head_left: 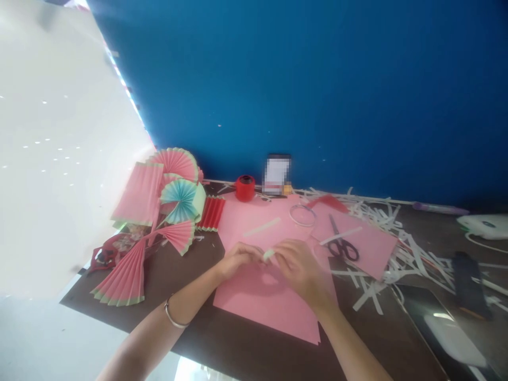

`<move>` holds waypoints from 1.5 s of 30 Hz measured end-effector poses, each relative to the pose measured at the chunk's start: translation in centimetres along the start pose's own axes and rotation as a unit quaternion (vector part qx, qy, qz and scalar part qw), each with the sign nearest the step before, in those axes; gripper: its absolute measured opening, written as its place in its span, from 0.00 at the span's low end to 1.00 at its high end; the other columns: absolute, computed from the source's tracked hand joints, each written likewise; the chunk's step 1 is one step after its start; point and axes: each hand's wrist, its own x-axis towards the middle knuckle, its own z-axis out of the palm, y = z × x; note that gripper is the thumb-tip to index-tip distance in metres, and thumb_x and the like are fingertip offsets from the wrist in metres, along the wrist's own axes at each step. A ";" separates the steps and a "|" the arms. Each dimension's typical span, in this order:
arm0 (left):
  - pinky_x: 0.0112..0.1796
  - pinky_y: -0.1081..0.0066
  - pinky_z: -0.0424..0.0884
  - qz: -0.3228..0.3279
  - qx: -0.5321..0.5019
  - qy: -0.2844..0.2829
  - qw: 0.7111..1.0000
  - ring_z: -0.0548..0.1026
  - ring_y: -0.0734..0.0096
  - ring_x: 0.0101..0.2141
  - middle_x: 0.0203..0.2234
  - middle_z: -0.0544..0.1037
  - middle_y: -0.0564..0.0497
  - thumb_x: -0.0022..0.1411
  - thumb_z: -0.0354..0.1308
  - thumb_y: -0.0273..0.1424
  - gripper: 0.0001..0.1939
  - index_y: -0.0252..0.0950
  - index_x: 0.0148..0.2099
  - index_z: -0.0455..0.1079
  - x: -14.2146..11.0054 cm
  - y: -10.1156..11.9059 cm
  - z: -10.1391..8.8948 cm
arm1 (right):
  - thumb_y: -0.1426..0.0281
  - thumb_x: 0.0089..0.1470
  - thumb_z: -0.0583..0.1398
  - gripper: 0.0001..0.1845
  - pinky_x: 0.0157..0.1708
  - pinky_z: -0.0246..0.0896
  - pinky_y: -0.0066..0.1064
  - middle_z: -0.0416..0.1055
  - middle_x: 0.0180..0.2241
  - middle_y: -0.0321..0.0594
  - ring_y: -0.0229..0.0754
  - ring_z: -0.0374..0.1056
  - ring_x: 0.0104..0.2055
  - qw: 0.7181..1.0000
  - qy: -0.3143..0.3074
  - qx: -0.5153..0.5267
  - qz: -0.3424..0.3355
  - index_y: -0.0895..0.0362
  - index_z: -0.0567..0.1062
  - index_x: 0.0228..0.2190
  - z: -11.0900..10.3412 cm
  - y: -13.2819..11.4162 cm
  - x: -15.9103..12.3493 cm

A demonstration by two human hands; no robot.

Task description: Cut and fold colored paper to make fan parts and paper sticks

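Note:
Over a pink paper sheet (265,307), my left hand (240,259) and my right hand (299,269) meet with their fingers pinched. A small pale green paper strip (269,254) shows between the fingertips, both hands closed on it; its ends are partly hidden. Beyond them another pale strip (262,227) lies flat on the pink paper. A thin clear ring (302,215) rests on the sheet behind my right hand. Dark-handled scissors (343,248) lie to the right, with a pale strip across them.
Pleated pink paper fans (123,272) and a blue-green fan (180,200) are heaped at left. A red tape roll (245,188) stands near the blue wall (297,79). White paper strips (416,256) litter the right side, near a dark flat device (423,323).

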 end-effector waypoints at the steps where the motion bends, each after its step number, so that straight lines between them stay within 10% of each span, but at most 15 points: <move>1: 0.45 0.61 0.65 0.028 0.055 0.013 0.998 0.72 0.59 0.40 0.36 0.75 0.43 0.56 0.50 0.33 0.13 0.32 0.35 0.73 0.0 -0.2 0.0 | 0.70 0.52 0.57 0.05 0.38 0.63 0.39 0.73 0.30 0.39 0.43 0.68 0.35 0.996 0.056 0.035 0.068 0.53 0.74 0.28 -0.2 0.4 0.1; 4: 0.51 0.57 0.59 0.099 0.290 0.048 0.951 0.66 0.56 0.49 0.48 0.69 0.40 0.55 0.52 0.32 0.14 0.34 0.43 0.70 0.0 -0.6 0.0 | 0.65 0.48 0.60 0.06 0.32 0.63 0.37 0.72 0.27 0.38 0.42 0.68 0.30 0.926 0.171 0.194 0.275 0.54 0.73 0.28 -1.1 2.0 0.5; 8: 0.53 0.55 0.52 0.108 0.511 0.007 0.853 0.63 0.54 0.52 0.53 0.63 0.40 0.56 0.52 0.33 0.17 0.36 0.49 0.66 -0.3 -0.6 0.8 | 0.60 0.45 0.61 0.12 0.23 0.60 0.33 0.64 0.20 0.34 0.36 0.60 0.21 0.832 0.132 0.408 0.353 0.55 0.68 0.21 -1.5 4.1 1.3; 14: 0.38 0.62 0.61 0.050 0.628 0.021 0.776 0.71 0.64 0.29 0.22 0.71 0.45 0.60 0.47 0.31 0.12 0.35 0.31 0.70 -0.5 -0.7 2.8 | 0.63 0.41 0.64 0.13 0.21 0.57 0.29 0.63 0.20 0.32 0.33 0.57 0.20 0.757 0.036 0.498 0.422 0.55 0.66 0.20 -0.5 4.7 0.8; 22: 0.50 0.53 0.57 0.010 0.612 0.141 0.778 0.59 0.50 0.54 0.52 0.64 0.39 0.54 0.54 0.30 0.21 0.34 0.51 0.63 -0.2 -0.7 -0.1 | 0.66 0.41 0.64 0.10 0.25 0.59 0.28 0.64 0.22 0.33 0.33 0.59 0.22 0.706 -0.029 0.502 0.499 0.57 0.69 0.22 0.4 4.0 0.0; 30: 0.43 0.63 0.68 -0.046 0.400 0.244 0.882 0.70 0.61 0.44 0.44 0.69 0.41 0.55 0.53 0.29 0.12 0.34 0.43 0.67 1.0 -1.4 -0.2 | 0.63 0.44 0.61 0.13 0.21 0.52 0.26 0.59 0.19 0.31 0.33 0.55 0.21 0.787 -0.148 0.420 0.428 0.57 0.67 0.18 -0.4 1.8 0.6; 34: 0.37 0.67 0.70 -0.098 0.268 0.317 0.905 0.74 0.68 0.33 0.38 0.73 0.44 0.54 0.57 0.32 0.18 0.33 0.47 0.64 2.1 -1.9 -1.1 | 0.61 0.44 0.61 0.13 0.23 0.54 0.26 0.58 0.18 0.30 0.32 0.54 0.20 0.778 -0.133 0.409 0.458 0.57 0.67 0.18 -0.7 0.9 0.9; 45: 0.34 0.74 0.67 -0.082 0.047 0.190 0.977 0.71 0.75 0.32 0.31 0.71 0.53 0.45 0.65 0.32 0.28 0.37 0.49 0.60 2.3 -0.9 -2.6 | 0.63 0.45 0.62 0.08 0.29 0.59 0.26 0.66 0.25 0.34 0.33 0.62 0.26 0.768 -0.144 0.377 0.498 0.55 0.72 0.25 -0.8 0.8 0.7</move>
